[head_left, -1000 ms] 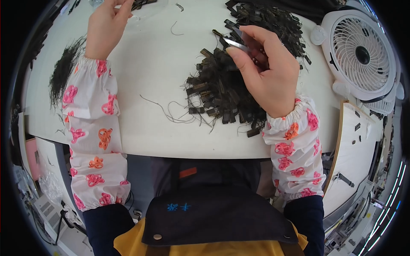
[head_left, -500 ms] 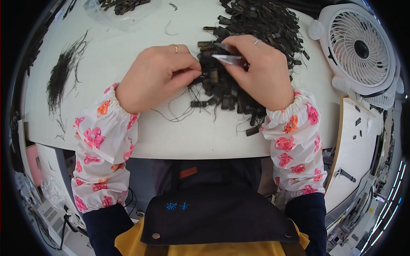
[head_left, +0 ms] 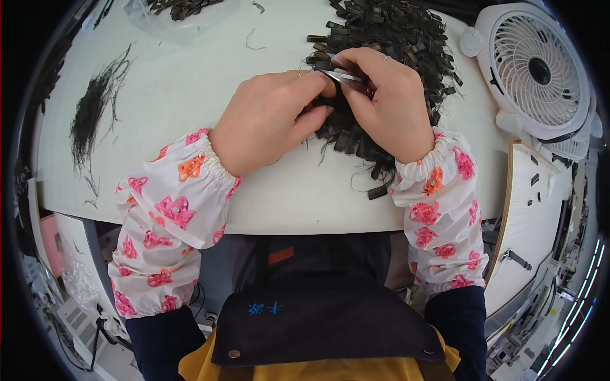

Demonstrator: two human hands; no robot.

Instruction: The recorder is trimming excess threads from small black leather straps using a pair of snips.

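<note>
Over the near left side of a heap of small black tabs (head_left: 406,38), my two hands come together. My right hand (head_left: 394,101) is closed round a pair of metal thread snips (head_left: 346,79), the pale blades pointing left toward my other hand's fingertips. My left hand (head_left: 273,114) is pinched, thumb against forefinger, at a small dark piece that looks like one of the tabs; most of it is hidden by the fingers. Loose black threads stick out of the heap's near edge, where one tab (head_left: 377,192) lies a little apart.
A tangle of cut black threads (head_left: 95,114) lies on the white table (head_left: 286,203) at the left. At the far left is a clear plastic bag (head_left: 184,28) with more black pieces. A white fan (head_left: 539,72) stands at the right, beyond a wooden-edged board (head_left: 524,216).
My left hand has moved right and slightly away from me, up to the snips. The long threads and pieces near its fingers are no longer seen on the bare table. My right hand has barely shifted.
</note>
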